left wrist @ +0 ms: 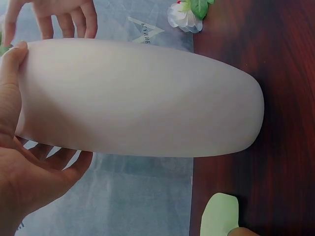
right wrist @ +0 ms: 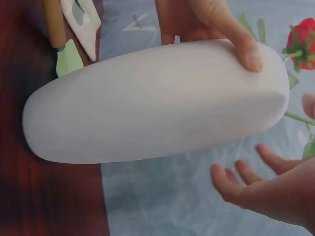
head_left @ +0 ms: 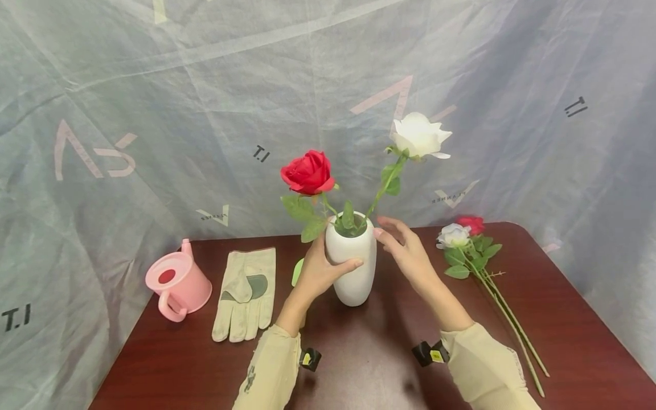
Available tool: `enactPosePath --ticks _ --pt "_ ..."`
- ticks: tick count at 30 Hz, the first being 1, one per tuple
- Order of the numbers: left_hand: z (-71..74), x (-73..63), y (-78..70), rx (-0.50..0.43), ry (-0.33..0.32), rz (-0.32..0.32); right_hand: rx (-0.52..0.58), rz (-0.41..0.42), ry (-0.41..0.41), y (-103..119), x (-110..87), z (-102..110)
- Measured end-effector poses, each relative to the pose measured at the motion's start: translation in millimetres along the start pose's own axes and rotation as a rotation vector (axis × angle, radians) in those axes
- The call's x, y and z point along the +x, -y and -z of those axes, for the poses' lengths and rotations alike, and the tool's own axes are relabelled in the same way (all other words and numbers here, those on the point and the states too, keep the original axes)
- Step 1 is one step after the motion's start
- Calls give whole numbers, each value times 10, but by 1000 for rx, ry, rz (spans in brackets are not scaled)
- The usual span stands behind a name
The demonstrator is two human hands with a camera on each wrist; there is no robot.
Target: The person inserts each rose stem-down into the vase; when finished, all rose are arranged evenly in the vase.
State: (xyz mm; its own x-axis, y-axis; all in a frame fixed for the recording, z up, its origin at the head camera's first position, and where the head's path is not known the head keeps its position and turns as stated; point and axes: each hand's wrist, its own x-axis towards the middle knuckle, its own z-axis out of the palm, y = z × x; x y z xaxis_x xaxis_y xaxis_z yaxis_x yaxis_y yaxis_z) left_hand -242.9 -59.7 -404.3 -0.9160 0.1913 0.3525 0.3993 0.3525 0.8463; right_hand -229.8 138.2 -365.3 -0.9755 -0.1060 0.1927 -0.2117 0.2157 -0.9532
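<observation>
A white vase (head_left: 352, 273) is in the middle of the table, a red rose (head_left: 309, 172) leaning left and a white rose (head_left: 420, 135) leaning right out of its mouth. My left hand (head_left: 320, 267) grips the vase's upper left side, thumb across the front and fingers behind. On the other side, my right hand (head_left: 407, 253) is beside the rim with its fingers loosely bent. In the right wrist view a gap shows between the right hand's fingers (right wrist: 236, 182) and the vase wall.
At left are a pink watering can (head_left: 179, 285) and a pale work glove (head_left: 246, 296). A green-bladed tool (right wrist: 69, 59) with a wooden handle lies partly hidden behind the left arm. To the right lie a second white rose (head_left: 454, 236) and red rose (head_left: 472, 224), long stems toward me.
</observation>
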Motion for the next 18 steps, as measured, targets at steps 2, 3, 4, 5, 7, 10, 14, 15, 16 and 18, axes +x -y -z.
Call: enactPosePath --ticks 2,3,4,5,7,10,14,15,16,18 --pt "4 -1 -11 1 -3 9 34 31 -34 -4 5 10" --pt "7 -2 -16 1 -4 9 43 46 -54 0 14 11" --pt "8 -2 -17 -1 -5 9 56 63 -70 10 28 9" --pt "10 -3 -21 -1 -5 10 72 78 -84 25 46 6" --pt "12 -4 -19 -9 -4 7 113 95 -107 70 86 -10" --pt "11 -4 -16 -25 0 -4 193 109 -128 146 160 -45" --pt "-1 -2 -7 -25 6 4 297 115 -173 231 256 -90" --pt "-5 -1 -5 -20 8 10 319 117 -186 245 276 -97" --pt "-4 -1 -7 -13 7 15 330 113 -200 261 291 -106" --pt "-2 2 -6 -4 7 17 340 100 -225 283 308 -117"
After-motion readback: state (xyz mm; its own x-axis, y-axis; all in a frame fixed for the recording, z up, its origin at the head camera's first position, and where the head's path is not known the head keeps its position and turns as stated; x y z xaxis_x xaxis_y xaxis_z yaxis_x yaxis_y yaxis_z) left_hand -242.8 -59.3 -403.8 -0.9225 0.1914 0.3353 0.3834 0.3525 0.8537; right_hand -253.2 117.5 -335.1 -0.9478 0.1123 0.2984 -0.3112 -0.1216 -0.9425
